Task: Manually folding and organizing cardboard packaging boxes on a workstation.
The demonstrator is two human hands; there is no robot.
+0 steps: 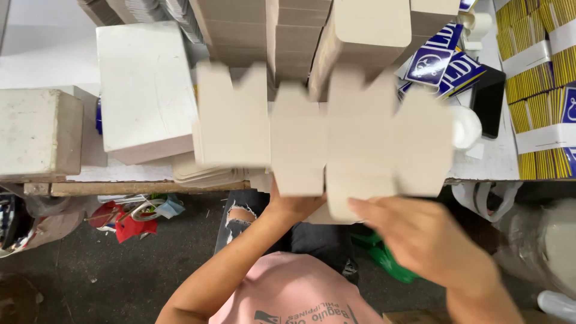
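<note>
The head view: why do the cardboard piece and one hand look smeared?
Head view: the flat cardboard blank and the right hand are motion-blurred; the left hand under it is less so; the white block and yellow bundles stay sharp under even light.

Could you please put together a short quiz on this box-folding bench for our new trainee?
1. True or false: the flat, unfolded beige cardboard box blank is held up over the edge of the white worktable.
2. Which hand grips the blank's bottom edge from underneath? A) left hand B) right hand
3. Fill in: the white rectangular block lies to the ____ of the blank in the head view.

Key
1. True.
2. A; the left hand pinches the lower edge, while the blurred right hand sits at the bottom flap, its grip unclear.
3. Left.
</note>
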